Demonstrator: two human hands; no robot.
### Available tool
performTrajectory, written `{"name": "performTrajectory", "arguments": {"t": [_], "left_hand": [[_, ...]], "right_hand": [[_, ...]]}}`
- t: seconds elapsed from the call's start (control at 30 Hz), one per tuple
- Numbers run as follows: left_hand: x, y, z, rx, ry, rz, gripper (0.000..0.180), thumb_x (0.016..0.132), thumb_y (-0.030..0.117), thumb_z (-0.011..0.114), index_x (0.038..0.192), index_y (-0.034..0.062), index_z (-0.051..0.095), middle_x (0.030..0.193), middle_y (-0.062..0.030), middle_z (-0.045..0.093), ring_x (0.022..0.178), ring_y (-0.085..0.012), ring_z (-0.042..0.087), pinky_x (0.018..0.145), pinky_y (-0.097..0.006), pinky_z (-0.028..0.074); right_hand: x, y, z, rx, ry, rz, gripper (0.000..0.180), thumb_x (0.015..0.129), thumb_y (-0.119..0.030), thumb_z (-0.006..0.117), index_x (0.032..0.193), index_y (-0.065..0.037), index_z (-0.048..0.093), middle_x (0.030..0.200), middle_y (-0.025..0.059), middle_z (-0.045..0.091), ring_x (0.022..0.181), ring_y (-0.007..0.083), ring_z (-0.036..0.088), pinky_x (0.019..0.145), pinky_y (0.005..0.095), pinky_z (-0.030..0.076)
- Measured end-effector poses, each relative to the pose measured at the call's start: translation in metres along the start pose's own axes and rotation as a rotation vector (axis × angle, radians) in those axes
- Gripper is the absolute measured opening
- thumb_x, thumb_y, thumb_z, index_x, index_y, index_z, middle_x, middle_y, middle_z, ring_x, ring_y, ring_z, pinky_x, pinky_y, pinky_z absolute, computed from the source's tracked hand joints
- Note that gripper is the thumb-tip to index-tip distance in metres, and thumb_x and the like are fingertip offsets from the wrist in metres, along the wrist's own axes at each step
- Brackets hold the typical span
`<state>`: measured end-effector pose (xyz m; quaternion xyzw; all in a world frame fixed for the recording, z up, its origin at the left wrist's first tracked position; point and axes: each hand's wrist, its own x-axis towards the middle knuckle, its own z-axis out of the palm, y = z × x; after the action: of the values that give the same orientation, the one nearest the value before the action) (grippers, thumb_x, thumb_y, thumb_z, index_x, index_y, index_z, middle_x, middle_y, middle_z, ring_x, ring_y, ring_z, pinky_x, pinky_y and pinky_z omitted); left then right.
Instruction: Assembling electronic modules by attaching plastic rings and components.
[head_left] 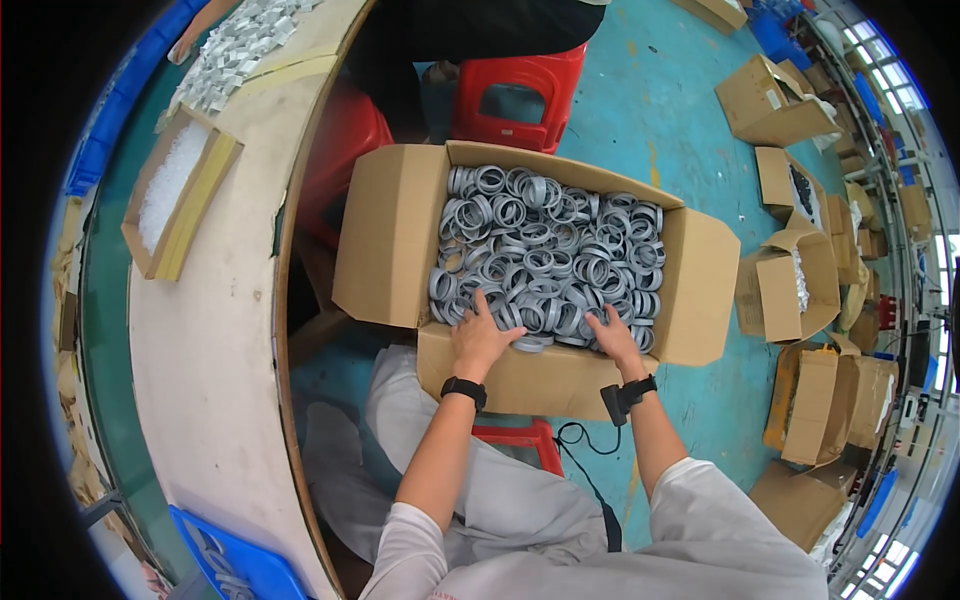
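Observation:
A large open cardboard box (pixel 380 235) is filled with many loose grey rings (pixel 535 262), heaped at all angles. My left hand (pixel 483 340) rests on the rings near the box's near edge, its thumb and fingers spread apart. To its right, my right hand (pixel 615 340) touches the rings too, with thumb and fingers apart and the fingertips partly among them. Neither hand visibly holds a ring. A dark band is on each wrist, and a black cable hangs from the right one.
At left runs a long worktable (pixel 215 360) with a carton of clear pieces (pixel 170 195) and a pile of white parts (pixel 235 50). A blue bin (pixel 235 555) stands by its near end. Red stools (pixel 515 100), a seated person (pixel 480 30) and more cartons (pixel 790 280) surround the box.

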<state>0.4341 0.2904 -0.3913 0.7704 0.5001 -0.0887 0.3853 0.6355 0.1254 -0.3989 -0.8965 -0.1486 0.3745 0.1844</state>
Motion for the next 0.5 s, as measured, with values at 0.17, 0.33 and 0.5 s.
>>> {"name": "performTrajectory", "arguments": {"t": [0.17, 0.33, 0.5], "left_hand": [[-0.012, -0.006, -0.002, 0.106, -0.063, 0.187, 0.117, 0.059, 0.054, 0.079, 0.143, 0.0026, 0.016, 0.128, -0.0363, 0.041, 0.117, -0.0459, 0.047, 0.095, -0.049, 0.04], [-0.016, 0.007, 0.007, 0.191, 0.016, 0.256, 0.116, 0.058, 0.056, 0.079, 0.143, 0.0042, 0.021, 0.129, -0.0361, 0.039, 0.116, -0.0446, 0.047, 0.095, -0.047, 0.039], [-0.008, 0.012, 0.023, 0.09, 0.112, 0.228, 0.102, 0.069, 0.056, 0.072, 0.143, 0.0045, 0.023, 0.13, -0.0383, 0.036, 0.115, -0.0467, 0.046, 0.094, -0.047, 0.04]], "right_hand": [[-0.001, -0.002, 0.0, 0.265, -0.122, 0.074, 0.083, 0.081, -0.053, 0.059, 0.141, -0.002, 0.034, 0.138, 0.0258, 0.041, 0.13, 0.035, 0.039, 0.104, 0.0382, 0.033], [-0.012, -0.008, 0.01, 0.352, -0.119, 0.018, 0.079, 0.082, -0.046, 0.063, 0.142, -0.002, 0.034, 0.143, 0.024, 0.036, 0.133, 0.0322, 0.035, 0.106, 0.0357, 0.031], [-0.011, -0.01, 0.024, 0.451, -0.049, 0.004, 0.078, 0.082, -0.042, 0.064, 0.142, -0.002, 0.033, 0.142, 0.0236, 0.038, 0.13, 0.0317, 0.039, 0.104, 0.0345, 0.032]]}}
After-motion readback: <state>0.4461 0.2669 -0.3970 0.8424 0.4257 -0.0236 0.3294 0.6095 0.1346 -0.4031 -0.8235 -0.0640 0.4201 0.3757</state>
